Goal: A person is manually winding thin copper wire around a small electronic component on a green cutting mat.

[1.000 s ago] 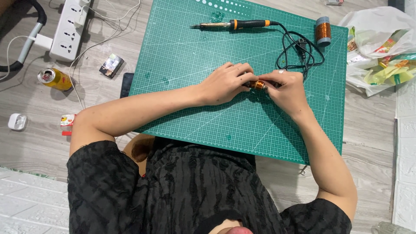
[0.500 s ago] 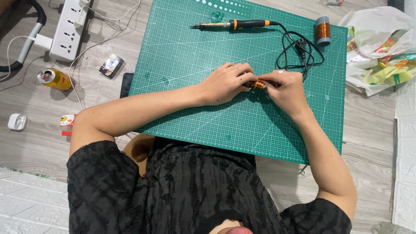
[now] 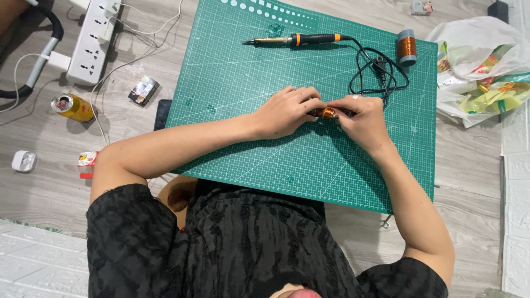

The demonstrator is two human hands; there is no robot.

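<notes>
left hand (image 3: 287, 110) + right hand (image 3: 361, 118): fingers (image 3: 312, 106) pinch small copper-wound coil (image 3: 328, 113) between them | above green cutting mat (image 3: 309, 99) | soldering iron (image 3: 298, 40) beyond fingers | copper wire spool (image 3: 407, 47) beyond right fingers

A matt green cutting mat (image 3: 248, 83) with a fine printed grid covers a floor of pale grey wood-look planks (image 3: 66, 204). Glossy copper wire gleams on the small coil (image 3: 329, 113) pinched between both hands and on the spool (image 3: 407, 47) at far right. The soldering iron (image 3: 298, 39) shows a dull metal tip and a rubbery black-and-orange handle. Crinkled translucent plastic bags (image 3: 480, 60) shine at right.
</notes>
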